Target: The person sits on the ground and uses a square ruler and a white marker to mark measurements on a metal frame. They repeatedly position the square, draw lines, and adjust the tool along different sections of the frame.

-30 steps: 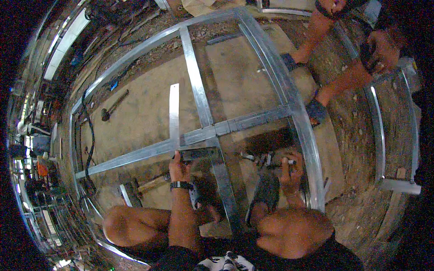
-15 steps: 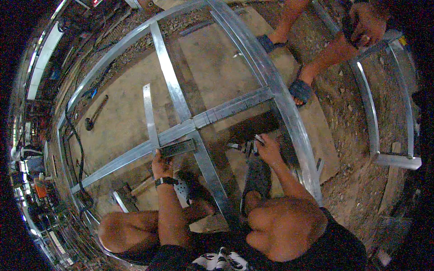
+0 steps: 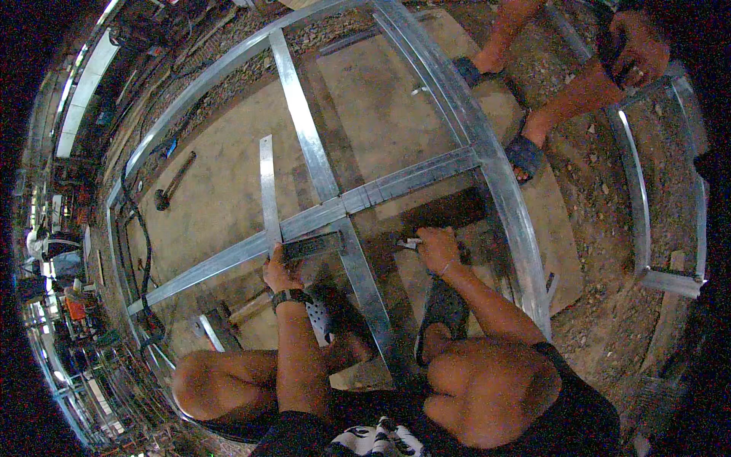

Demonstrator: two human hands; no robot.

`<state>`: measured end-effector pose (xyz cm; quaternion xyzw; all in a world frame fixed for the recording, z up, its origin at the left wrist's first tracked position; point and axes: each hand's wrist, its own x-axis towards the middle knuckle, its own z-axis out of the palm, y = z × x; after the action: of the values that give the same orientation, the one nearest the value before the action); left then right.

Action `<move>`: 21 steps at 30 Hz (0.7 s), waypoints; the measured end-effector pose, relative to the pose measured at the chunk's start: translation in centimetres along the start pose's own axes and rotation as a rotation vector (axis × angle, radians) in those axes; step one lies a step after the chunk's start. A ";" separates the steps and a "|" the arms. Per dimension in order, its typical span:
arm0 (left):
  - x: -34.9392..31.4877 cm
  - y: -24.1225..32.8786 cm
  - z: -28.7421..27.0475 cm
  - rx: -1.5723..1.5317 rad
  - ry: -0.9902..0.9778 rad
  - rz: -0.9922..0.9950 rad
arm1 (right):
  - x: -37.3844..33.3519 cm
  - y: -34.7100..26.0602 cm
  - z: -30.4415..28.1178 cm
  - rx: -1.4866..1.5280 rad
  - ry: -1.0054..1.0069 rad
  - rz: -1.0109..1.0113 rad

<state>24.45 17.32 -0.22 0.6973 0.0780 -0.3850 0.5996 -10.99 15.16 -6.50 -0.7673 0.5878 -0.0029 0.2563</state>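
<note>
My left hand (image 3: 280, 272) is closed on a square (image 3: 311, 245). Its dark stock lies along the near side of a silver metal crossbar (image 3: 396, 180), and its pale blade reaches over the bar and away from me. To the right, my right hand (image 3: 439, 250) is closed around a small pale stick-like thing (image 3: 410, 244), too small to name surely. That hand is above my right shoe, on the near side of the crossbar and apart from it. The crossbar belongs to a large metal frame (image 3: 512, 194) and meets a second bar (image 3: 298, 99).
A hammer (image 3: 175, 181) lies on the board (image 3: 221, 183) inside the frame at left. A black cable (image 3: 142, 263) crosses the frame's left side. Another person's foot in a sandal (image 3: 524, 154) is beside the right rail. A second metal frame (image 3: 638, 179) lies at far right.
My right hand has moved left, closer to the square, with the small pale thing in it. My left hand stays on the square. The whole view has shifted slightly.
</note>
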 end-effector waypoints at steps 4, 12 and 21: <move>0.3 0.5 -0.6 -0.003 -0.042 0.101 | 0.2 -1.5 1.0 -0.121 -0.024 -0.124; 3.5 -1.7 -3.2 0.153 -0.031 0.491 | -0.1 -3.3 -0.6 0.197 0.177 -0.146; -16.3 -7.7 6.2 0.628 -0.437 0.674 | 2.2 -3.6 -3.4 0.668 0.186 -0.110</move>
<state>6.09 19.59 4.20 0.7333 -0.3981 -0.3120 0.4543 -8.13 12.51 -2.72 -0.6681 0.5329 -0.2789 0.4381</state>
